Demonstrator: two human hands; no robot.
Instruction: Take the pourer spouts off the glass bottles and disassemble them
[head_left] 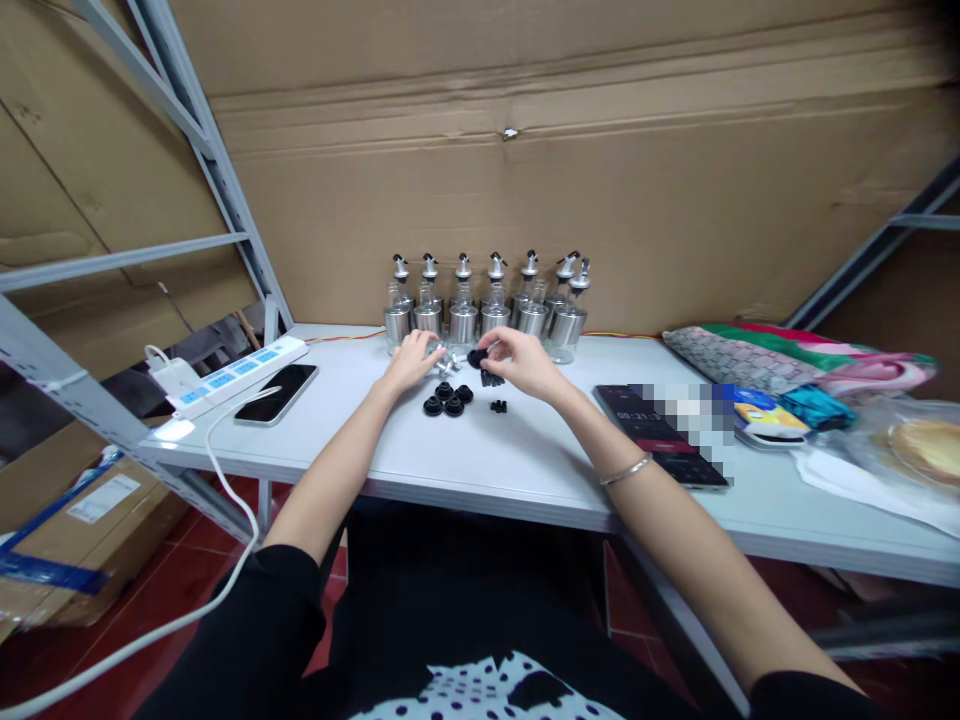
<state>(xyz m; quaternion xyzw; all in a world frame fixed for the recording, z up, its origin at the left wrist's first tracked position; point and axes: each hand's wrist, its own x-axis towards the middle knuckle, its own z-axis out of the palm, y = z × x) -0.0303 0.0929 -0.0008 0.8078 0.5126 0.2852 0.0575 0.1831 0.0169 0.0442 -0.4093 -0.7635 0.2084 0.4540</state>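
Black stopper (477, 358) sits between the fingertips of the right hand (521, 362), over the worktop (525, 455) and in front of the bottles (463, 325); that grip looks pinched around it. A loose pinch could drop it, and a low sweep of the palm could scatter the small black pieces (499, 407) nearby. The left hand (409, 360) lies palm down beside the metal spouts (447, 364); whether it clasps one, I cannot tell. Both forearms reach forward, converging.
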